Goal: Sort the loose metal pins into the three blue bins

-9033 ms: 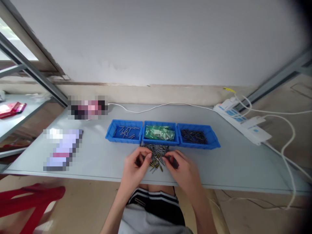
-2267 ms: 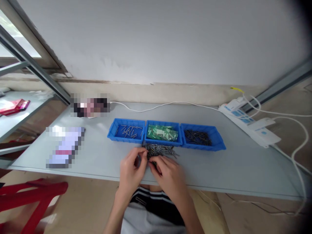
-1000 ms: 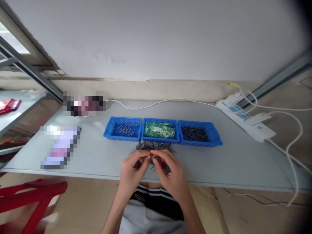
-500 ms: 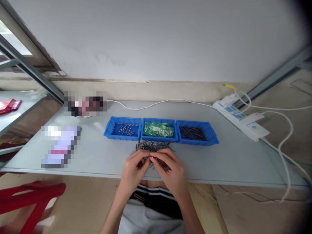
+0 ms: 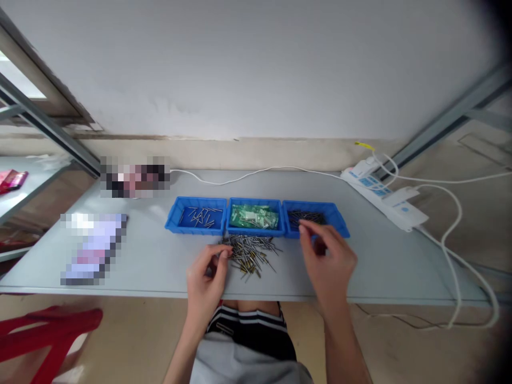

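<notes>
My left hand (image 5: 206,277) is at the left edge of a loose pile of thin metal pins (image 5: 252,248), some with brass-coloured ends. Its thumb and forefinger are pinched together; anything between them is too small to make out. Over the front of the right blue bin (image 5: 342,226) is my right hand (image 5: 330,261), also pinched, its fingertips above the dark pins (image 5: 310,216) in that bin. What it may hold does not show. The middle blue bin (image 5: 256,232) contains small green-and-white packets (image 5: 252,216). Several silver pins (image 5: 204,216) lie scattered in the left blue bin (image 5: 172,221).
A white power strip (image 5: 384,194) with plugs and cables lies on the right of the grey table (image 5: 152,266). A white cord (image 5: 240,176) runs along the back. Two blurred-out items are at the left, and a red stool (image 5: 60,330) stands below.
My hands were together over the pile and have separated. The right hand moved right and forward to the right bin; the left moved slightly left. More of the pile now shows.
</notes>
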`<act>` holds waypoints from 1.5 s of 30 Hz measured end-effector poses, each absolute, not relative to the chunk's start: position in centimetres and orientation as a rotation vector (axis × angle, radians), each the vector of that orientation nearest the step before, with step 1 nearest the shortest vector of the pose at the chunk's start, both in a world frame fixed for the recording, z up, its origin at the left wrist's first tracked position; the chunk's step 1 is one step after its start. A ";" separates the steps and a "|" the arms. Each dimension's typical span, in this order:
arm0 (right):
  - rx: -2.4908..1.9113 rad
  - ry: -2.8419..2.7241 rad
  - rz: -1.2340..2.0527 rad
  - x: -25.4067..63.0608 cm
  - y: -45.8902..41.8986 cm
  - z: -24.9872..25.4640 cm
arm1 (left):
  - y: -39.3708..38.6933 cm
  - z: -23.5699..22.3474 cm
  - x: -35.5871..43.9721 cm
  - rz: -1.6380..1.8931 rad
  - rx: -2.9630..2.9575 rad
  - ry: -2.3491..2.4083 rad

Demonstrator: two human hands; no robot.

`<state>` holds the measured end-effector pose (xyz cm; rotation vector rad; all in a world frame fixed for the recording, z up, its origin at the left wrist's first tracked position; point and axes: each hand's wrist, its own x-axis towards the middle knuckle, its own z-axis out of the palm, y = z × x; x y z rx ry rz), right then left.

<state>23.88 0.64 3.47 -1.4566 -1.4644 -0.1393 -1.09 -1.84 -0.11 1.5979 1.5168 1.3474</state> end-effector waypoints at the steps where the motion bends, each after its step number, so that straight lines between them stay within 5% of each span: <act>1: -1.423 -1.513 -0.101 23.4 -0.3 2.8 | -1.9 -0.1 -1.1 1.343 1.582 1.527; 10: -1.412 -1.823 0.310 21.7 -4.5 -0.3 | -1.9 -0.1 -1.0 1.224 1.530 1.539; 32: -1.630 -1.627 0.178 21.9 -4.0 -1.3 | -2.4 0.1 -1.4 1.082 1.485 1.604; 45: -1.515 -1.546 0.410 22.6 -3.5 -1.4 | -2.2 0.5 -1.6 1.098 1.516 1.614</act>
